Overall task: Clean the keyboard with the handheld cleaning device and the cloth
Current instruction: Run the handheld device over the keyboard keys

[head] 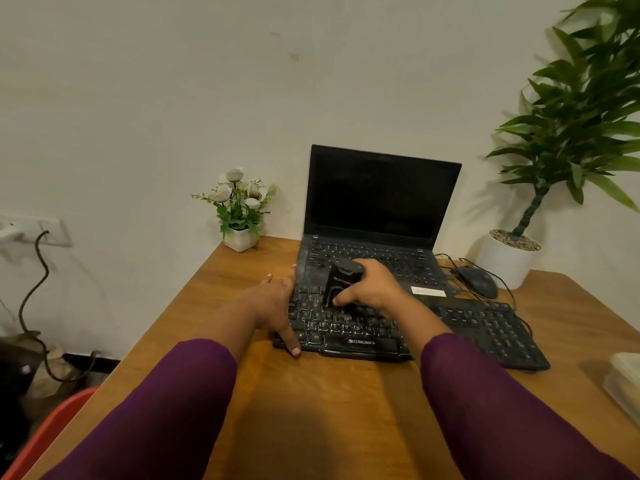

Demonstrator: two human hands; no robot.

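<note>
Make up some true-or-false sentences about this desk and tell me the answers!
1. The right hand holds the black cleaning device on the keyboard. True.
2. The laptop screen shows a bright picture. False: the screen is dark.
3. The left hand touches the keyboard's left edge. True.
4. The mouse sits to the left of the laptop. False: it sits to the right.

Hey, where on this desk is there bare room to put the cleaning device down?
Two bare patches for the device: the wide strip of desk in front of the keyboard, and the left stretch between the flower pot and the left hand. The right is crowded: mouse, cables, plant pot and a box by the edge.
</note>
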